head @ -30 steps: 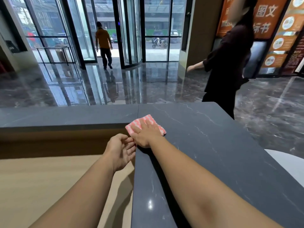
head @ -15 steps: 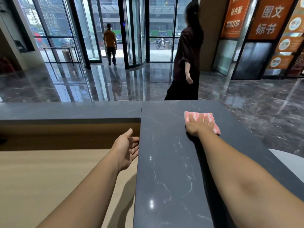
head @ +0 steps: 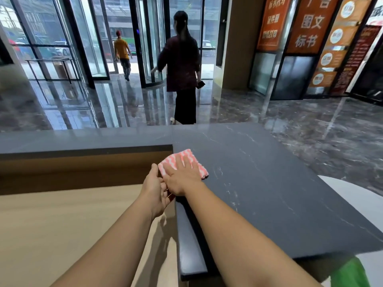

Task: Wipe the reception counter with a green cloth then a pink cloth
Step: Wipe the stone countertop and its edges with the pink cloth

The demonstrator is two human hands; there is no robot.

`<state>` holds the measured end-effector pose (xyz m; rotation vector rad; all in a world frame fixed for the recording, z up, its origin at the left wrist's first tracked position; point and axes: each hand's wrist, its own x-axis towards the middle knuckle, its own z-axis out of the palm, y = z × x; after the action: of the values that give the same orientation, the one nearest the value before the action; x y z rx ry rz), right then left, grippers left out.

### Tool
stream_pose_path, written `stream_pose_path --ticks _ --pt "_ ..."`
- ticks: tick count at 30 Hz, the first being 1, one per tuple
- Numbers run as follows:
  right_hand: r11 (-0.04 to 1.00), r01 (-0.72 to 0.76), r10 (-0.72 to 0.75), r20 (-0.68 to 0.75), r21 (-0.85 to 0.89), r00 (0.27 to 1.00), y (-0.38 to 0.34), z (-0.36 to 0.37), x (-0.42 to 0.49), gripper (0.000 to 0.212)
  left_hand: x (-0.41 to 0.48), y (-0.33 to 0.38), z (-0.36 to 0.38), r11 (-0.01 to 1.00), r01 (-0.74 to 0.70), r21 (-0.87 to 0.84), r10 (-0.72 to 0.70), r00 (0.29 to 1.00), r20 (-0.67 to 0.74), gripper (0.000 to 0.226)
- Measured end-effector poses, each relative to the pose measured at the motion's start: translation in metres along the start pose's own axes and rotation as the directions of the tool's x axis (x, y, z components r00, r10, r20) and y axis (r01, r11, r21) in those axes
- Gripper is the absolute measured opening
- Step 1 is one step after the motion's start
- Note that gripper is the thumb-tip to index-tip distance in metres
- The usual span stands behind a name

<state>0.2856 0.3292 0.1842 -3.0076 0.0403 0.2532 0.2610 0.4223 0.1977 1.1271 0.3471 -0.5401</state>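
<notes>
- since half a second ago my right hand [head: 183,179] has slid the pink cloth [head: 178,157] back from the middle of the desk [head: 269,183] to its left edge, and my left hand [head: 154,190] has come up against the right one.
- head view: my right hand lies flat on the cloth, fingers straight and a little spread, pressing it onto the dark stone top without gripping it.
- the cloth is pink with white wavy stripes and folded into a small pad. it sits near the inner corner of the desk, just beside the left edge, and its far and right parts show past my fingers.
- my left hand is off the stone, over the lower wooden surface [head: 62,224], palm turned to the right and thumb up near the cloth's near corner. its fingers are loosely extended, touch the heel of my right hand and hold nothing that i can see.
- something green [head: 350,272] shows at the bottom right, below the desk's near edge; i cannot tell what it is.
- beyond the desk a person in dark clothes [head: 182,65] walks away over the glossy floor [head: 290,121] toward the glass doors [head: 153,38], farther off than before. a person in a yellow shirt [head: 122,48] is at the doorway.
- orange signs [head: 306,23] hang on the right wall.
</notes>
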Motion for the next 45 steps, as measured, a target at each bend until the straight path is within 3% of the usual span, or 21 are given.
stream_pose_path --ticks 4,7,13,17,21,29,33,36,39,45 --pt "0.999 -0.04 0.04 0.008 -0.001 0.999 0.031 -0.007 -0.019 0.055 -0.007 -0.003 0.004 1.0 -0.014 -0.005 0.014 1.0 -0.001 0.081" --pt "0.985 -0.168 0.168 0.003 0.042 0.986 0.067 -0.013 -0.035 0.055 -0.018 -0.005 0.009 0.999 -0.033 0.011 0.033 0.999 -0.013 0.078" --pt "0.89 -0.438 0.439 0.017 0.126 0.898 0.139 -0.026 -0.071 0.055 -0.033 -0.013 0.004 0.999 -0.044 0.018 0.044 0.999 0.003 0.076" --pt "0.847 -0.505 0.506 0.035 0.169 0.862 0.139 -0.021 -0.074 0.055 -0.041 -0.018 -0.001 0.999 -0.039 -0.003 0.039 0.999 0.019 0.076" --pt "0.878 -0.458 0.461 0.013 0.142 0.887 0.099 -0.008 -0.065 0.059 -0.046 -0.02 -0.007 0.999 -0.032 -0.031 0.033 0.998 0.044 0.078" --pt "0.978 -0.209 0.209 -0.009 0.031 0.978 -0.008 0.011 -0.084 0.056 -0.062 -0.02 -0.007 0.999 -0.037 -0.008 0.038 0.997 0.065 0.079" --pt "0.995 -0.094 0.094 -0.018 -0.04 0.995 -0.021 0.022 -0.099 0.054 -0.062 -0.025 -0.01 0.999 -0.006 0.043 0.005 1.0 0.023 0.079" --pt "0.998 -0.057 0.058 -0.018 0.006 0.998 -0.006 0.021 -0.109 0.053 -0.07 -0.028 -0.009 0.999 -0.009 0.051 0.007 0.999 0.035 0.076" --pt "0.993 -0.113 0.114 -0.013 0.016 0.993 0.023 0.015 -0.115 0.055 -0.079 -0.03 -0.005 0.999 -0.016 0.048 0.015 0.999 0.029 0.075" --pt "0.93 -0.363 0.364 0.001 0.057 0.932 0.102 -0.003 -0.138 0.055 -0.089 -0.03 -0.007 0.999 -0.002 0.051 0.001 1.0 0.012 0.078"
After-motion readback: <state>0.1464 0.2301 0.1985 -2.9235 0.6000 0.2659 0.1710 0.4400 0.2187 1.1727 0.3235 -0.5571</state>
